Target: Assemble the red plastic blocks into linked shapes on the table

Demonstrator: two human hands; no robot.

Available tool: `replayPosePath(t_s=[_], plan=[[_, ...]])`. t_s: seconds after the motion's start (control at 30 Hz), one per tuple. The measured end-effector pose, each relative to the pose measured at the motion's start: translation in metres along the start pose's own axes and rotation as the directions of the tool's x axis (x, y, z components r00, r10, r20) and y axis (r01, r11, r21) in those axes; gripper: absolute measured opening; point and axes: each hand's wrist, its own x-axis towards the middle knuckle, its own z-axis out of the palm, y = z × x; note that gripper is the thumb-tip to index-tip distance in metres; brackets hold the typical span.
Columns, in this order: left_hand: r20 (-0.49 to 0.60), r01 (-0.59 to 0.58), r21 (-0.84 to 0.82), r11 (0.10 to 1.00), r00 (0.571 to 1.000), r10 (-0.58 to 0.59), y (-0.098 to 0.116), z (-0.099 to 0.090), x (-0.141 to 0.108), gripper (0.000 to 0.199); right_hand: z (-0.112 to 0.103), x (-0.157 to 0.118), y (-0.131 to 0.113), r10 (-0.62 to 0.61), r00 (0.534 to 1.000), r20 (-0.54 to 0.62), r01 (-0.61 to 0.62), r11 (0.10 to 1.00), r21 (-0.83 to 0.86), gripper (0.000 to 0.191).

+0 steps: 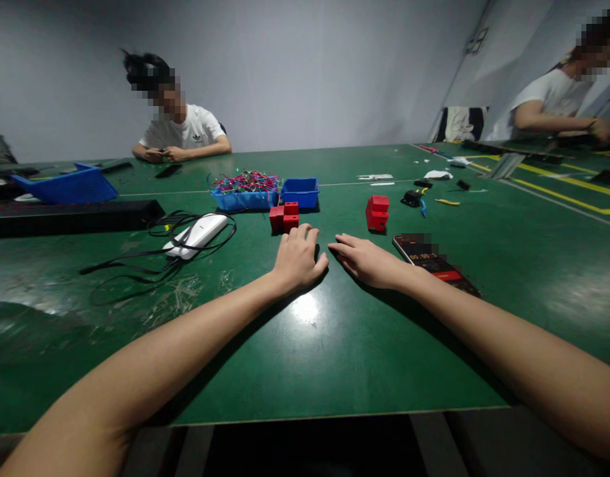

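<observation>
Head view: small red plastic blocks sit untouched on the green tabletop, just beyond the left hand, fingers loosely curled, holding nothing. Right hand lies flat, empty, beside a black phone.

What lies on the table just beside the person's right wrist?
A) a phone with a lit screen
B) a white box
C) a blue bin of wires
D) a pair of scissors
A: the phone lies flat on the green table right next to the right hand, its screen showing digits and a red bar.
</observation>
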Motion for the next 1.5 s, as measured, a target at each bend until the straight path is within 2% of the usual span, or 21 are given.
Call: replayPosePath(t_s=[0.1,0.2,0.4,0.73,0.9,1.0,1.1,1.2,1.33,1.4,1.5], plan=[[-0.015,0.070,-0.010,0.997,0.997,-0.071,-0.004,0.001,0.003,0.064,-0.003,0.000,-0.002,0.003,1.000,0.017,-0.002,1.000,-0.025,0.042],[0.009,0.106,-0.051,0.993,0.994,-0.106,-0.011,0.003,0.006,0.071,-0.006,0.000,-0.004,0.010,0.999,0.046,-0.008,0.999,-0.035,0.043],[0.073,0.157,-0.071,0.985,0.986,-0.152,-0.020,0.007,0.010,0.069,-0.007,0.000,-0.004,0.011,0.999,0.044,-0.010,1.000,-0.016,0.044],[0.090,0.122,-0.093,0.988,0.989,-0.113,-0.018,0.004,0.009,0.062,-0.007,0.000,-0.004,0.005,0.999,0.042,-0.004,1.000,-0.017,0.043],[0.034,0.067,-0.174,0.983,0.998,-0.062,-0.022,0.007,0.009,0.058,-0.007,0.000,-0.004,0.012,0.999,0.047,-0.011,1.000,-0.016,0.043],[-0.012,-0.004,-0.250,0.968,1.000,0.001,-0.024,0.010,0.009,0.054,-0.006,-0.001,-0.003,0.016,0.999,0.049,-0.015,1.000,-0.013,0.044],[-0.059,-0.103,-0.330,0.938,0.994,0.089,-0.025,0.010,0.009,0.041,-0.005,0.000,-0.003,0.015,0.999,0.037,-0.015,1.000,-0.007,0.043],[-0.128,-0.260,-0.377,0.889,0.965,0.228,-0.025,0.010,0.008,0.026,-0.004,0.000,-0.001,-0.004,1.000,0.024,0.004,1.000,0.001,0.041],[-0.224,-0.451,-0.330,0.829,0.891,0.396,-0.023,0.010,0.007,0.026,-0.003,0.001,0.001,-0.064,0.998,-0.002,0.064,0.997,0.037,0.039],[-0.241,-0.443,-0.260,0.858,0.890,0.387,-0.022,0.009,0.007,0.029,-0.003,0.001,0.002,-0.078,0.997,-0.021,0.079,0.995,0.053,0.039],[-0.209,-0.276,-0.149,0.950,0.947,0.242,-0.021,0.007,0.007,0.038,-0.004,0.002,0.001,-0.074,0.997,-0.025,0.075,0.995,0.068,0.039]])
